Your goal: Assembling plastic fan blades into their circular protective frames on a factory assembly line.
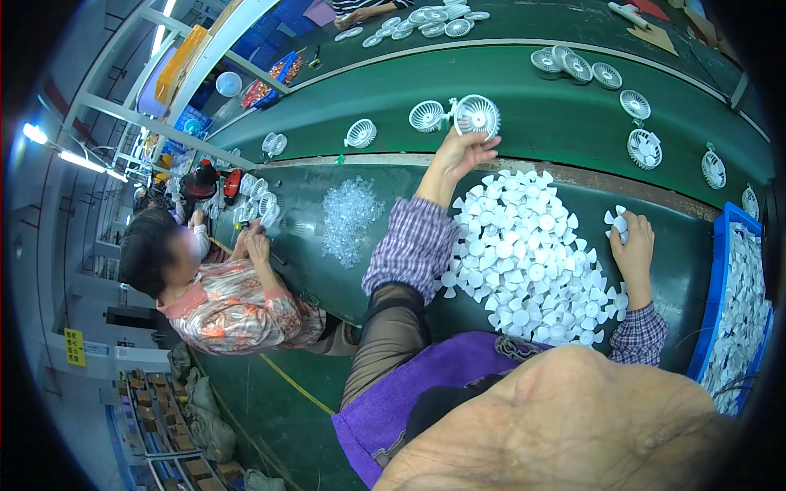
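My left hand is stretched out over the edge of the green belt, its fingers closed on the rim of a white round fan housing with slatted sides. Close beside that one lies another slatted fan housing, on the belt. Off to the right, my right hand has its fingers curled around a small white three-bladed fan blade. Between my arms spreads a large heap of white fan blades on the dark green table.
More fan housings lie along the green conveyor belt. A blue crate full of white blades stands at the far right. Small clear parts are piled to the left, near a seated co-worker. Another person's hand shows at the top.
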`<state>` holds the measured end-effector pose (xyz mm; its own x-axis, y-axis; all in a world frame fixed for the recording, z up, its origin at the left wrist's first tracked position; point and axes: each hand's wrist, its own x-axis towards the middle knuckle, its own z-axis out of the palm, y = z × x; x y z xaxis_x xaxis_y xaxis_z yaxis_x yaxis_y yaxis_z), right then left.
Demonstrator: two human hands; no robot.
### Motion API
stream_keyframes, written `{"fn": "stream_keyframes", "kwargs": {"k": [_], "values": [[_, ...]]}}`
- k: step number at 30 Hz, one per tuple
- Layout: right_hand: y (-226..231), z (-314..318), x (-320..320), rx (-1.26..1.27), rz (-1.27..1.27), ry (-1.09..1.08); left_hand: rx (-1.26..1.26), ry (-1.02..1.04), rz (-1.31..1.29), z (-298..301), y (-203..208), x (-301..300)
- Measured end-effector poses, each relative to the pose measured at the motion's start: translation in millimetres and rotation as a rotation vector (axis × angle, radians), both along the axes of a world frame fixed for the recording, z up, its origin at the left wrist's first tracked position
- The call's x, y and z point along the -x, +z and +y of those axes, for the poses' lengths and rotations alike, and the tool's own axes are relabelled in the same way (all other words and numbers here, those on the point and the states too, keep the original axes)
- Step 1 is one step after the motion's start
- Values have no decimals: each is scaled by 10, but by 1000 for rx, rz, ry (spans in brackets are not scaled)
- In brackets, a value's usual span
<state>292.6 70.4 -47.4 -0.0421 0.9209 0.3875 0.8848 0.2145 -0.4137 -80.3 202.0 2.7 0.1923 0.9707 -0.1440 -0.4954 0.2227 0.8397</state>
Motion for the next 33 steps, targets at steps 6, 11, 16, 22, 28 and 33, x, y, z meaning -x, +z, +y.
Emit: {"fn": "stream_keyframes", "kwargs": {"k": [6,11,16,22,28,33], "values": [[7,4,10,-3,-43,5,59,45,80,-1010,152,77],[504,-87,367,-103,102,134,-24,101,193,-1331,234,-157],[982,-274,1014,-240,245,442,-102,32,177,-1473,310,-480],[917,-268,1236,-291,193,461,-263,-71,246,-1599,357,-810],[869,-284,1257,-301,176,491,-241,84,320,-1604,211,-893],[969,-351,1030,-69,474,405,-305,16,399,-1605,157,-828]]}}
